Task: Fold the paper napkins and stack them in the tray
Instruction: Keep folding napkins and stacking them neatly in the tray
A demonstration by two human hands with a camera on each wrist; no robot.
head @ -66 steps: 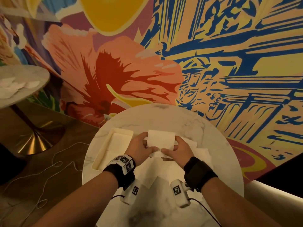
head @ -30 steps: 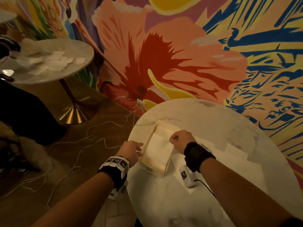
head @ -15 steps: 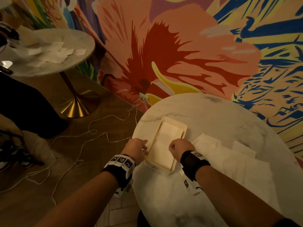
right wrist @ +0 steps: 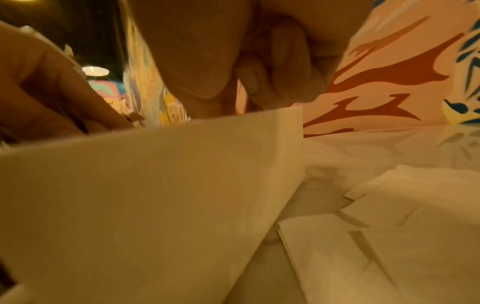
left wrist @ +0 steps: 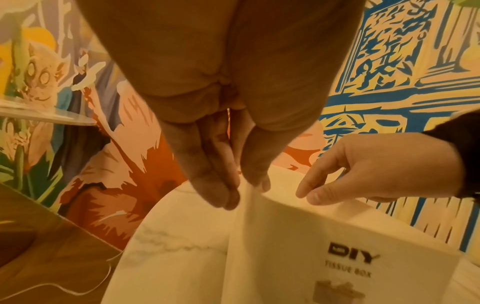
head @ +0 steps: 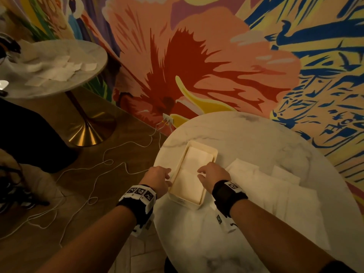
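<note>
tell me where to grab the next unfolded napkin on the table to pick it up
Take the unfolded napkin by its near-left corner beside the tray, coming in from the left with the right hand. It lies flat on the table, so a pinch grip on a free corner or edge probably lifts it most easily; its far side overlaps other sheets.

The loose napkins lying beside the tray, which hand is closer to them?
Right. The right hand hovers over the tray's right rim, next to the loose napkins. The left hand is at the tray's far, left side.
</note>
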